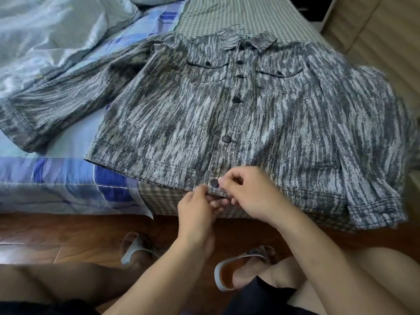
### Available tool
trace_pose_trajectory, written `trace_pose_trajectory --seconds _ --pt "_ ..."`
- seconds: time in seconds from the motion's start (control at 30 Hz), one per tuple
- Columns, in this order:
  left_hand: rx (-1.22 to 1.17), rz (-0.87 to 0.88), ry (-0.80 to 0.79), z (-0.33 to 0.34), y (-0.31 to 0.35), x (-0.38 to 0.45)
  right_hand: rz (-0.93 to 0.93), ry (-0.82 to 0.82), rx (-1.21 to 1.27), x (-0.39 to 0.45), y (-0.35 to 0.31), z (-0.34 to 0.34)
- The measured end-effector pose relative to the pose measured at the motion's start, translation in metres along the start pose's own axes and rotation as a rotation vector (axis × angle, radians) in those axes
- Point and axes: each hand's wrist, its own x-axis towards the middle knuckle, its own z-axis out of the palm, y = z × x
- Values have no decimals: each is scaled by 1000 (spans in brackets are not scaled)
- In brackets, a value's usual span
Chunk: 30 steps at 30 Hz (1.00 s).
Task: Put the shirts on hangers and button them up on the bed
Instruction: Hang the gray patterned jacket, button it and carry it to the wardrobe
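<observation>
A grey mottled shirt (238, 114) lies flat and face up on the bed (227, 17), collar at the far side and hem at the near edge, which puts the last button within easy reach of the person seated in front of it. The dark buttons up the front look done up, so the work seems to be at its final fastening.

The left hand (197, 208) pinches the hem just below the bottom button (214, 183), fingers curled under the cloth, seemingly to hold the placket taut and steady. The right hand (247, 192) has its fingers curled, thumb and fingertips closing on the fabric beside that button, apparently to work it through its hole (whether it is already through cannot be told from here).

One sleeve stretches out to the left over a blue checked sheet (68, 173); the other is folded along the right edge. No hanger can be seen; it may be inside the shirt. A pale quilt (50, 35) is bunched at the far left, and sandals (241, 267) rest on the wooden floor (68, 235).
</observation>
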Motion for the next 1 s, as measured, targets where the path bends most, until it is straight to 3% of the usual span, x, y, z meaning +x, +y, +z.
trace_pose_trajectory --seconds 0.1,0.2,0.3,0.37,0.43,0.47,0.57,0.63,0.7,0.77,0.83,0.9,0.97,1.0 --pt "199 -75 -46 -16 -8 -11 -50 138 -107 -5 11 -14" --pt "551 3 -307 -14 -15 -40 -30 421 -157 -17 32 -41" --pt "859 446 -500 2 -11 -53 56 774 -122 -40 61 -78" --pt "1021 892 -502 14 -2 -45 169 1022 -168 -58 93 -101" --pt "1290 1263 -453 22 2 -20 361 1147 -171 -71 134 -119" --pt "1448 1277 -453 23 2 -5 473 1136 -108 -77 149 -126" --pt "1916 1103 -526 16 -4 24 697 918 412 -89 168 -131" --pt "2029 1099 -586 12 -3 24 754 789 659 -94 167 -132" --pt "2005 973 -630 22 7 13 769 779 716 -99 165 -137" --pt "1842 809 -685 35 22 -6 760 784 704 -105 164 -146" --pt "1532 693 -723 45 28 -26 706 754 642 -111 151 -155" --pt "1189 338 -786 62 34 -50 606 748 702 -113 121 -163" --pt "856 -113 -879 82 36 -65 442 686 904 -114 82 -164" --pt "741 -251 -924 94 42 -70 362 645 984 -115 55 -163"
